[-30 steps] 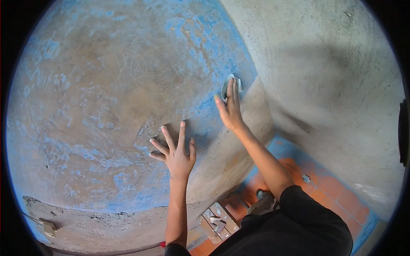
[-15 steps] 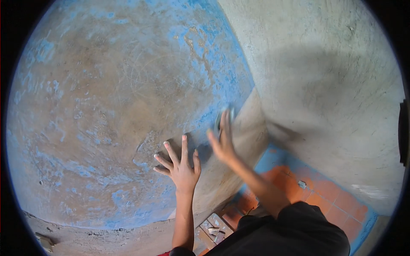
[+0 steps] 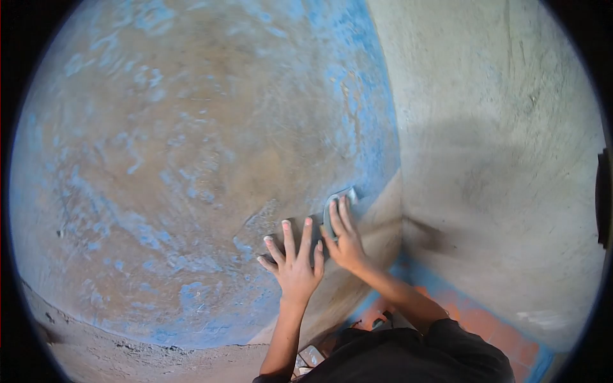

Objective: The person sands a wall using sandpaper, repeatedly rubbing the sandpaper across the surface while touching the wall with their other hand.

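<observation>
A wall with worn blue paint (image 3: pixel 185 127) fills the left and middle of the view. My left hand (image 3: pixel 295 265) lies against it with fingers spread and nothing held. Just to its right, my right hand (image 3: pixel 345 237) presses a folded grey-white sheet (image 3: pixel 331 207) flat on the blue paint. The sheet shows around the fingertips, and its underside is hidden. My right thumb is near my left thumb.
A pale bare wall (image 3: pixel 485 127) meets the blue one at a corner on the right. Below are orange floor tiles (image 3: pixel 488 322) with a blue border. Part of a small wooden stool (image 3: pixel 311 356) shows beside my dark clothing.
My right hand has moved down the wall with the sheet, closer to my left hand. My left hand remains spread on the wall. The view has shifted, and less of the floor and stool shows.
</observation>
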{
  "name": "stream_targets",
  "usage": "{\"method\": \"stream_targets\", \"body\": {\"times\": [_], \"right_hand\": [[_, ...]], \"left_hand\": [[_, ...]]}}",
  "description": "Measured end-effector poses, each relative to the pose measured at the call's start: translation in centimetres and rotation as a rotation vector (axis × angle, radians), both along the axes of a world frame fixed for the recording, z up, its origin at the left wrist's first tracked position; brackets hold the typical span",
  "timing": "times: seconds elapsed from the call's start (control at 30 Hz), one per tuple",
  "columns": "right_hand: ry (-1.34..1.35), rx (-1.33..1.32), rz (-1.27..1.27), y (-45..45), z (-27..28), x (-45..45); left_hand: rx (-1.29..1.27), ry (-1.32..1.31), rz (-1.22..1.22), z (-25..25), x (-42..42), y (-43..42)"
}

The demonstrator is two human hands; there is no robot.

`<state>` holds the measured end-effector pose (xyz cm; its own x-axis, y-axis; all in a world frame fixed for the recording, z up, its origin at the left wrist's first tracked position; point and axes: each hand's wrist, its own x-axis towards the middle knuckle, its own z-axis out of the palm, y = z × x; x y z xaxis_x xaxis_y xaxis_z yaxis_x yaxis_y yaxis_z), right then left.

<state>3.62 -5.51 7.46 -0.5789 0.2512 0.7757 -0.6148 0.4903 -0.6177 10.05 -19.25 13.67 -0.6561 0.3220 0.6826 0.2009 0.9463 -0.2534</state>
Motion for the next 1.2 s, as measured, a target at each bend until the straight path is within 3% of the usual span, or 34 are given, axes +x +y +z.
{"method": "stream_targets", "body": {"times": [0.07, 0.13, 0.27, 0.37, 0.4, 0.53, 0.63, 0.73, 0.8, 0.83, 0.87, 0.97, 1.0, 1.1, 1.13, 1.2], "right_hand": [[0.061, -0.004, -0.047, 3.3, 3.3, -3.1], [0.106, -0.295, -0.051, 7.3, 10.7, -6.6], [0.457, 0.659, 0.026, 8.5, 18.8, -5.7], [0.545, 0.615, 0.021, 12.0, 24.2, -9.2], [0.536, 0.307, 0.011, 12.9, 26.9, -11.0], [0.609, 0.955, 0.084, 13.2, 31.5, -7.9], [0.714, 0.417, -0.019, 14.8, 36.6, -12.1], [0.768, 0.942, 0.080, 14.6, 38.2, -10.0], [0.789, 0.949, 0.102, 14.9, 39.8, -10.0], [0.789, 0.954, 0.113, 15.1, 40.3, -10.1], [0.826, 0.648, -0.080, 15.0, 41.5, -11.3], [0.852, 0.882, 0.114, 13.8, 41.0, -9.2], [0.822, 1.194, 0.203, 13.6, 40.6, -8.6], [0.806, 0.779, -0.130, 12.7, 42.5, -9.8], [0.775, 0.473, -0.012, 11.3, 42.3, -10.0], [0.915, 0.984, 0.149, 10.6, 41.3, -8.9]], "left_hand": [[-0.016, -0.010, 0.003, 0.3, 0.3, -0.2], [-0.004, -0.010, -0.016, 0.7, 0.6, -0.1], [0.164, -0.035, -0.030, 4.5, 0.9, 1.4], [0.127, 0.098, 0.043, 11.3, 0.8, 0.8], [0.109, 0.146, 0.058, 14.1, 0.8, 0.8], [0.013, 0.307, 0.076, 23.9, -0.1, 1.3], [-0.063, 0.447, 0.113, 30.1, -1.1, 1.9], [-0.135, 0.534, 0.122, 34.9, -2.1, 2.2], [-0.159, 0.599, 0.129, 37.4, -2.7, 2.0], [-0.171, 0.622, 0.129, 38.2, -2.8, 1.8], [-0.165, 0.635, 0.160, 38.8, -2.6, 1.7], [-0.149, 0.666, 0.210, 38.9, -2.4, 0.8], [-0.172, 0.699, 0.232, 38.4, -2.2, 0.1], [-0.139, 0.729, 0.260, 36.8, -1.5, -1.6], [-0.127, 0.715, 0.267, 36.3, -1.2, -1.8], [-0.117, 0.689, 0.286, 35.7, -0.1, -2.3]]}}
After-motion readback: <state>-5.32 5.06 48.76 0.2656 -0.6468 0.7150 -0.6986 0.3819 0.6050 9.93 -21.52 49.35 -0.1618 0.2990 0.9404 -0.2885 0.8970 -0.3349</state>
